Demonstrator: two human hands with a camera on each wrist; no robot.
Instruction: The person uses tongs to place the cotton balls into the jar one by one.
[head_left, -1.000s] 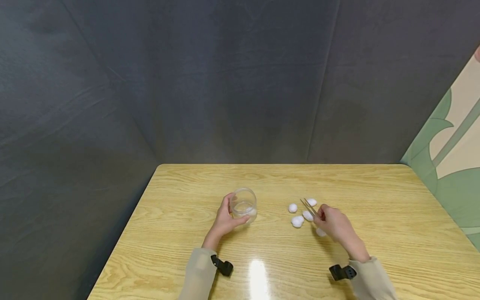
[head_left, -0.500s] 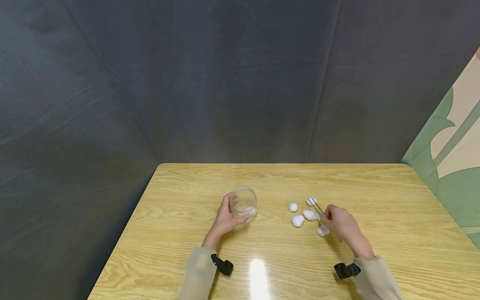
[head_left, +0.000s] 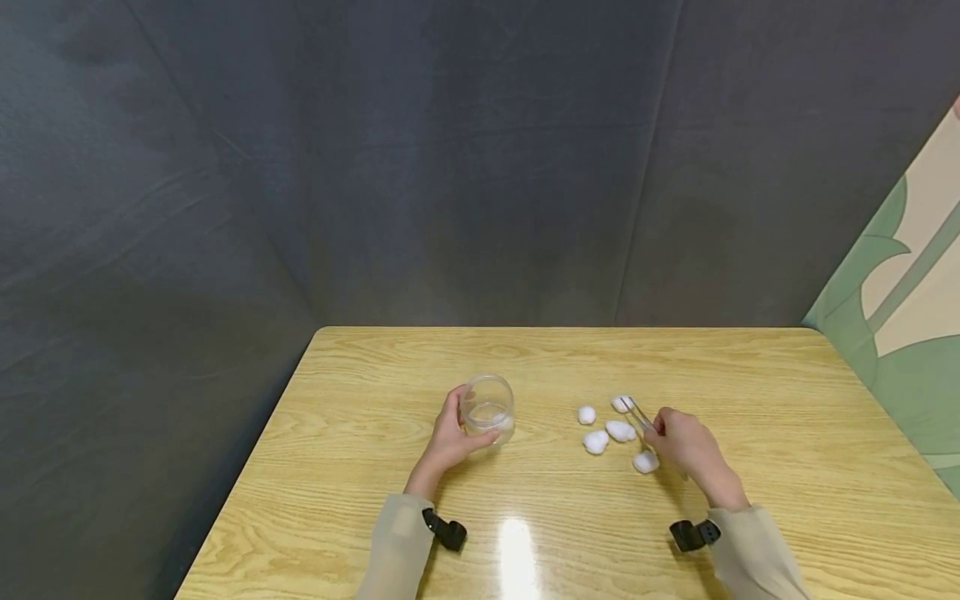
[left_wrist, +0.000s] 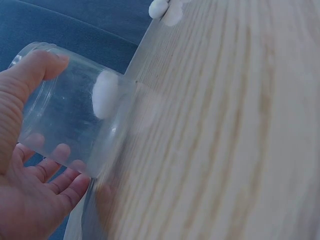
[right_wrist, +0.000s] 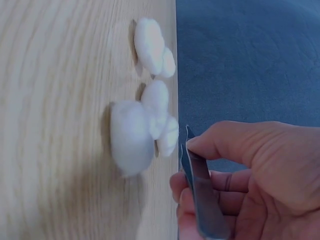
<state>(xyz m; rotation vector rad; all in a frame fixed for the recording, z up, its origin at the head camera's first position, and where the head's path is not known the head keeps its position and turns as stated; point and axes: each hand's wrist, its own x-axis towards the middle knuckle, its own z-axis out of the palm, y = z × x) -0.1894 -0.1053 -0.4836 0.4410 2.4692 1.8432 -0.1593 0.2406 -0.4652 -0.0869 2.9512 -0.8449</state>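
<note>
My left hand [head_left: 450,437] grips a clear jar [left_wrist: 60,115] around its side, thumb on one side and fingers on the other. One white cotton ball [left_wrist: 105,95] lies inside the jar near its bottom. In the head view my right hand [head_left: 686,450] pinches metal tweezers [right_wrist: 205,195] between thumb and fingers. The tweezers' two tips are slightly apart, right at the farthest cotton ball [head_left: 620,404]. Close to them on the table lie more cotton balls: a middle one [head_left: 621,431], a near one [head_left: 646,462] beside the right hand, and two to the left.
The wooden table [head_left: 360,517] carries everything, with its far edge against a dark curtain [head_left: 480,167]. To the right stands a wall panel with a green leaf pattern [head_left: 911,400]. A black wrist camera [head_left: 447,532] sits on each sleeve.
The right hand has moved slightly right, and the tweezers have come onto the farthest cotton ball, their tips drawing a little closer together. The left hand and jar have stayed put.
</note>
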